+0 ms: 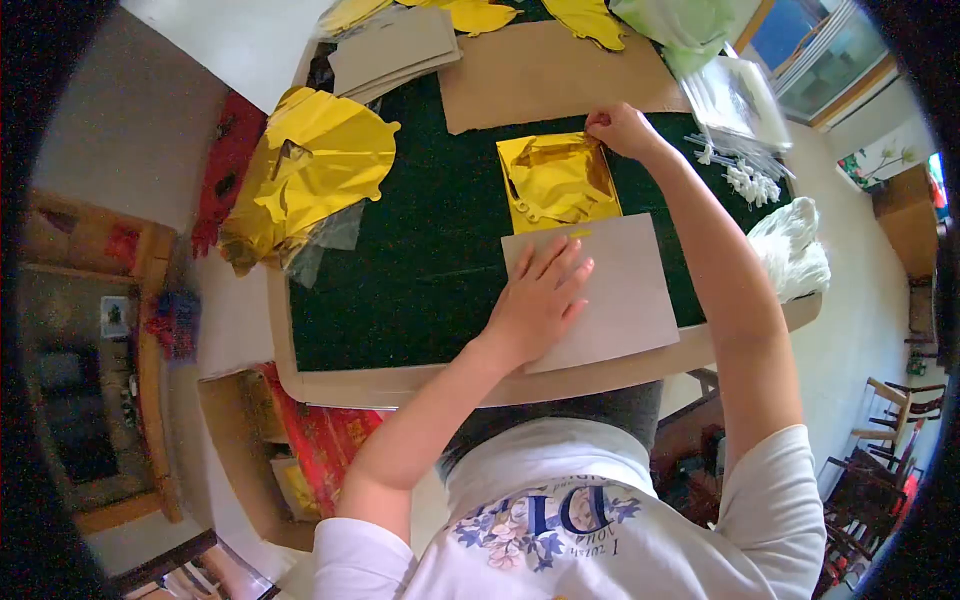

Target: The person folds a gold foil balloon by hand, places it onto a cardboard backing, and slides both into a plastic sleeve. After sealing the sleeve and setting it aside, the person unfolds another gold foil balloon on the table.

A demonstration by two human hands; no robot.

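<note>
A folded piece of shiny gold foil (560, 185) lies on the dark green table cover, its near edge meeting a pale grey card (625, 300). My left hand (540, 305) rests flat on that card, fingers stretched out and slightly spread. At the foil's far right corner, my right hand (622, 130) has its thumb and fingertips pinched together on the edge. A small yellow strip (581, 234) shows on the card near its far edge, just beyond my left fingertips.
Crumpled gold foil balloons (325, 155) lie at the left. Behind are a stack of grey cards (395, 50) and a brown cardboard sheet (555, 75). Clear plastic bags (740, 105), white sticks with cups (750, 182) and a white plastic bundle (795, 250) line the right side.
</note>
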